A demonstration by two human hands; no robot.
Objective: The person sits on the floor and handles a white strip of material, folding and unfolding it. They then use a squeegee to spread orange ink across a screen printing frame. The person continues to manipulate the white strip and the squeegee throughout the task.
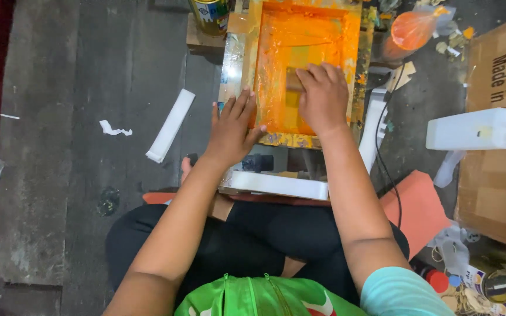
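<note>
A white plastic jug lies on its side on a brown cardboard box at the right, with an orange sheet on the floor near it. An orange-filled plastic bag sits at the top right and a paint can at the top. On the grey floor lie a white strip and a torn paper scrap.

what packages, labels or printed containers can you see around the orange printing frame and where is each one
cardboard box: right edge, large, brown, dark print on its side
white jug: lying against that box, rectangular plastic, capped
tin can: top, left of the frame, round, yellow and green label
orange plastic bag: top right, knotted, translucent
round tin: bottom right corner, metallic lid
</note>
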